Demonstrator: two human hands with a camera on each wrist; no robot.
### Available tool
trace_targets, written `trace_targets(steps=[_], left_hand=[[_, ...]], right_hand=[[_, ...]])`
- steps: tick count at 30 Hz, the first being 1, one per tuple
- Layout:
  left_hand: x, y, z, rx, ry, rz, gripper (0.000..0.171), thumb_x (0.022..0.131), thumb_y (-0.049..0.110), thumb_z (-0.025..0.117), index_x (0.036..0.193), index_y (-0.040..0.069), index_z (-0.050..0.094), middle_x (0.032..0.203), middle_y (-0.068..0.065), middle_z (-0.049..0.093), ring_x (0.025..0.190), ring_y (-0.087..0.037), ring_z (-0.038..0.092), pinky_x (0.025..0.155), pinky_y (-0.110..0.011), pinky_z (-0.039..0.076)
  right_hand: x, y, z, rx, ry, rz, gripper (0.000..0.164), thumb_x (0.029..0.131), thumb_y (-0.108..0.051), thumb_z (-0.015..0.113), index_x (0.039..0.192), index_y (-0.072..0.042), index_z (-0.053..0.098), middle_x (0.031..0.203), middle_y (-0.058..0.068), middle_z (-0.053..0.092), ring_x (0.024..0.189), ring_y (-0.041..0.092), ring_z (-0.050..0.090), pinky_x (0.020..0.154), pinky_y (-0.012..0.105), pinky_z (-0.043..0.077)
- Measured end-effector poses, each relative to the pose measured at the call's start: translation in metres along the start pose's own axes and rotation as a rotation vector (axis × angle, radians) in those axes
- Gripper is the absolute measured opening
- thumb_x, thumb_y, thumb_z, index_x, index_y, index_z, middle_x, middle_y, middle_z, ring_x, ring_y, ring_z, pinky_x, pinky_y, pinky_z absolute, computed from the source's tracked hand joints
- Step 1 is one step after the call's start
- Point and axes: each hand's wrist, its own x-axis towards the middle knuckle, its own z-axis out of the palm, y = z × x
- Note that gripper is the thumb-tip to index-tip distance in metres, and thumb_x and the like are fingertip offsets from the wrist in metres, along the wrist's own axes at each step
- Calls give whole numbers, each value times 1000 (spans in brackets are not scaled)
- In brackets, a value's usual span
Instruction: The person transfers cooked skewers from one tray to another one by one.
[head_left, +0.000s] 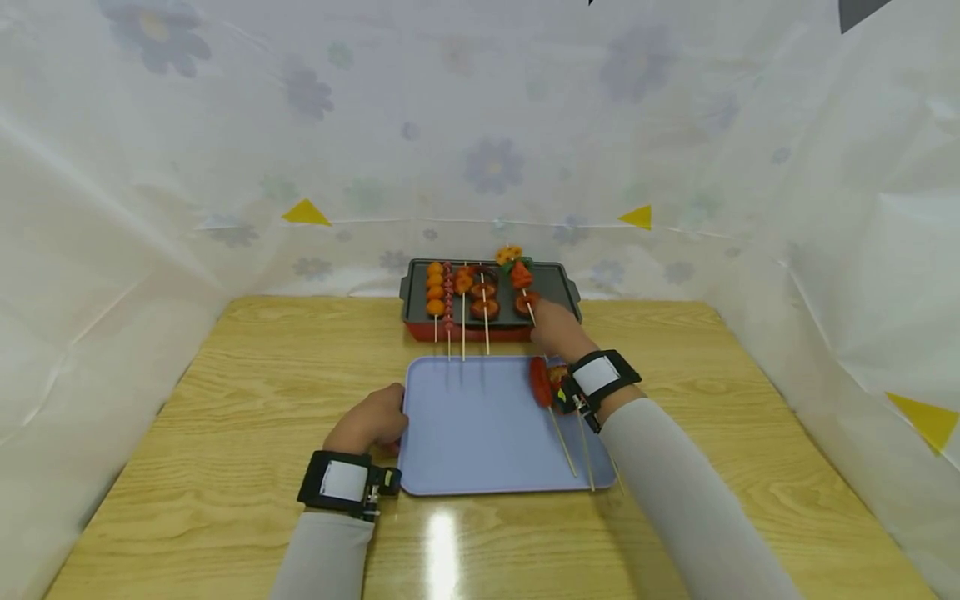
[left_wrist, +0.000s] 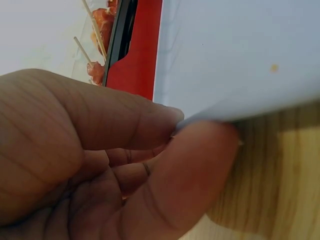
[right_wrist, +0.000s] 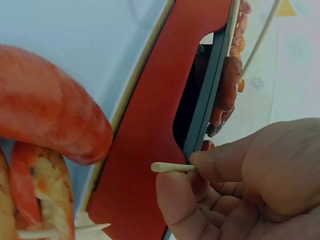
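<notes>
My left hand grips the left edge of a pale blue tray. In the left wrist view, thumb and forefinger pinch its rim. My right hand is at the right front of a black-topped red grill. It pinches the wooden stick of a skewer with yellow, green and orange-red pieces and a round brown slice, lying over the grill plate. The stick's blunt end pokes out between thumb and forefinger in the right wrist view. On the tray's right side lies a red sausage skewer.
Several other skewers lie side by side on the grill's left half, including one of orange balls and a brown-slice one. Beside the sausage is a mixed skewer, partly hidden by my right wrist. A flowered sheet stands behind the wooden table.
</notes>
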Motion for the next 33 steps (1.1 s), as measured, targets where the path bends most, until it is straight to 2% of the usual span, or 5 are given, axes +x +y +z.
trace_targets(steps=[8,12,17,23,33], left_hand=[[1,1,3,-1,-2,6,37,89,-5,51,125,-11,50,94,-18,60,60,-24,62,51,-33,52],[2,0,4,7,-3,10,37,88,-5,51,124,-10,50,94,-18,60,60,-24,62,52,-32,52],[3,0,4,1,-9,19,38,87,-5,51,125,-11,50,93,-17,60,60,-24,62,52,-32,52],[2,-1,2,-3,-6,30,36,87,-5,51,123,-10,50,89,-15,60,60,-24,62,52,-32,51],[0,-2,1,-3,-18,18,30,89,-4,50,119,-9,51,86,-14,59,61,-24,61,52,-32,51]], right_hand=[[-11,4,15,15,192,-23,23,90,4,51,110,14,52,78,19,57,69,34,59,60,44,47],[-21,7,21,37,249,-46,17,92,3,51,108,11,50,77,17,55,68,34,58,58,44,46],[-40,9,22,134,262,-48,6,95,1,51,99,4,50,78,13,51,64,28,53,55,38,42],[-68,10,25,207,239,-43,5,96,-4,53,96,-1,49,71,10,50,58,24,50,52,34,39],[-101,1,43,200,169,-67,12,94,-4,61,91,-4,49,68,5,49,57,18,49,51,30,39]])
